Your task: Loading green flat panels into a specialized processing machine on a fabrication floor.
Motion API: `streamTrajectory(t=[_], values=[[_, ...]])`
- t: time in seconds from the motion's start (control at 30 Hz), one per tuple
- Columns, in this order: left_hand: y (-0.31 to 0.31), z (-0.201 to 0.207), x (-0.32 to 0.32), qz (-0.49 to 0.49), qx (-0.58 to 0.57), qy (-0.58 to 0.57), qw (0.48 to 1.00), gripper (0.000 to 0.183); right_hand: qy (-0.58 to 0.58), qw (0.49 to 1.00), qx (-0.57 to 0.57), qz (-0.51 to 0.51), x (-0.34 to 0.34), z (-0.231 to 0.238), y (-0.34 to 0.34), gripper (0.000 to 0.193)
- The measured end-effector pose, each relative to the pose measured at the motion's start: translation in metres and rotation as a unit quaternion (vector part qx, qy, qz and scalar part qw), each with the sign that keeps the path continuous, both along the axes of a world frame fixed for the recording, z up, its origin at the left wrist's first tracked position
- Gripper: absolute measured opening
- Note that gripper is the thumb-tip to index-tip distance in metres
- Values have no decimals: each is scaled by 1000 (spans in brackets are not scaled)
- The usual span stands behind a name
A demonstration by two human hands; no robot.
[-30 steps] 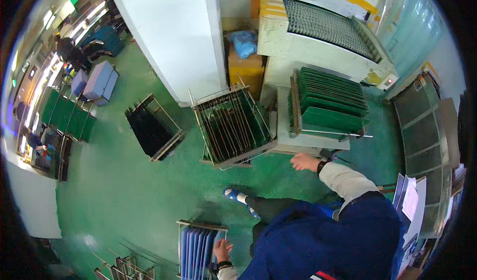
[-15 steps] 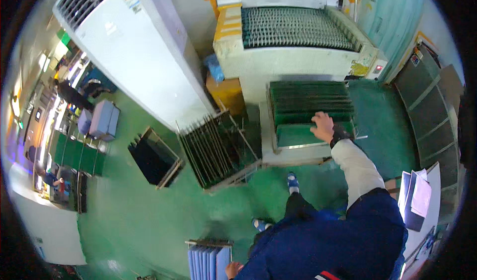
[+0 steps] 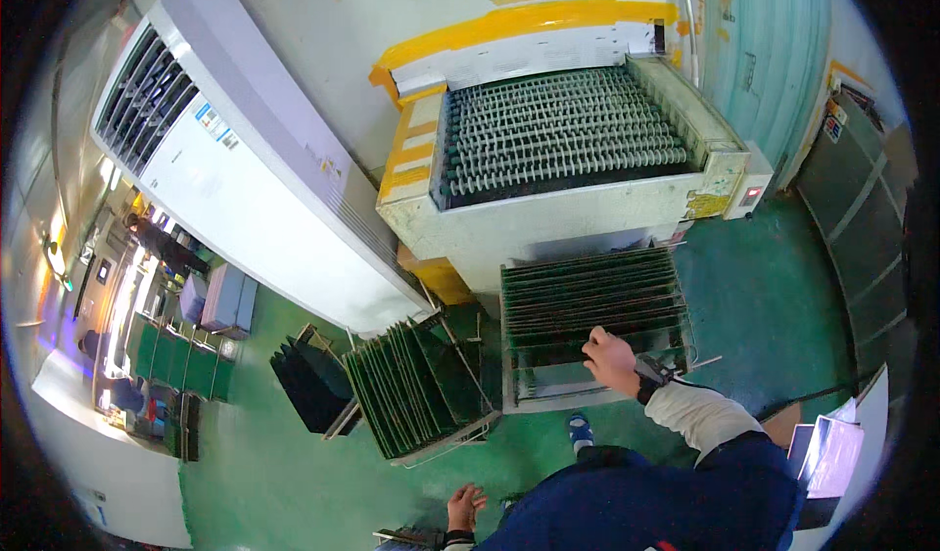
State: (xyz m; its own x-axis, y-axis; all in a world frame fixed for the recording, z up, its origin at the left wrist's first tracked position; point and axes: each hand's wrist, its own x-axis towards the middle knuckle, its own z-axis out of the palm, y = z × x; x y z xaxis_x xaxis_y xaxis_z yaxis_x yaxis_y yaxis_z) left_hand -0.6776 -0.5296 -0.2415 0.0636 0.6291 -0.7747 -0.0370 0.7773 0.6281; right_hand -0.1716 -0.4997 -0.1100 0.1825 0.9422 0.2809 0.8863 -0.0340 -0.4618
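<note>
Just in front of me, a metal rack (image 3: 506, 375) holds a row of thin dark green panels (image 3: 592, 301) standing on edge. Over the near end of this row is my right hand (image 3: 614, 363), its fingers loosely bent and spread, with nothing visibly gripped. Whether its fingertips touch the nearest panel is hard to tell. My left hand (image 3: 465, 507) hangs low, fingers half curled and apart, holding nothing. Close below it, the top of another rack (image 3: 406, 534) shows at the lower edge. Left of the front rack stands a second rack of upright green panels (image 3: 406, 390).
Behind the front rack is a pale machine (image 3: 548, 220) with rows of rollers (image 3: 568, 130). A tall white air conditioner (image 3: 264, 199) leans into view on the left. Dark panels (image 3: 308, 385) stand in another rack. Papers (image 3: 832, 458) lie at right. A person (image 3: 166, 246) works far left.
The view has tipped up and shifted. My left hand has come up away from the rack of blue panels. My right hand stays over the front rack's near end.
</note>
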Motion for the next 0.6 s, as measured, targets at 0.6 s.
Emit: streamTrajectory(t=[0.6], values=[[41,-60,-41,-123,10,-10,992,53,-112,968,-159,160,41,98,13,17]])
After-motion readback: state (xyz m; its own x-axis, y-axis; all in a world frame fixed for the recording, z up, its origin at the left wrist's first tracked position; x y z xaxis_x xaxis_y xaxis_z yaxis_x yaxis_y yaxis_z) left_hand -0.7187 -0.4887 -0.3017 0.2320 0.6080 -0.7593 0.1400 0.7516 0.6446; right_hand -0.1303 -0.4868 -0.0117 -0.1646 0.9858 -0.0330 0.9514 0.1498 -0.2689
